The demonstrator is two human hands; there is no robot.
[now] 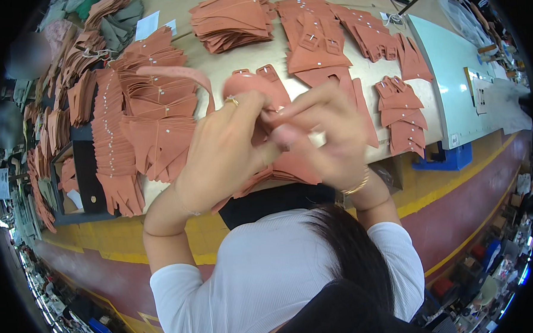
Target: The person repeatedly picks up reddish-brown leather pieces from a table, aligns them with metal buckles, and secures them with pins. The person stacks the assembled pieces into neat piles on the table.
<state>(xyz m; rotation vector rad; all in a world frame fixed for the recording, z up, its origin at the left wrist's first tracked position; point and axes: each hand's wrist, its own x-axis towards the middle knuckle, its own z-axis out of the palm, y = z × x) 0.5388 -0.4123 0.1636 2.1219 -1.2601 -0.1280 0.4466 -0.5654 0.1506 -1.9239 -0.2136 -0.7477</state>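
Note:
My left hand (224, 147) and my right hand (332, 137) meet above the table, fingers pinched close together. Between them is a salmon-coloured leather-like strap piece; its free strip (179, 72) curls out to the left past my left hand. Motion blurs my right fingers, and the exact point they grip is hidden. Just behind the hands lies a salmon piece with covered buckles (267, 72). Below them, more salmon cut pieces (296, 167) lie at the table's near edge, partly covered by my wrists.
Stacks of salmon cut pieces (230, 19) cover the table (214, 64), with long fanned rows (115, 137) at left. Buckled pieces (311, 42) lie at the back. A black box (88, 180) stands at front left, a pale board (450, 81) at right, a blue crate (450, 157) below it.

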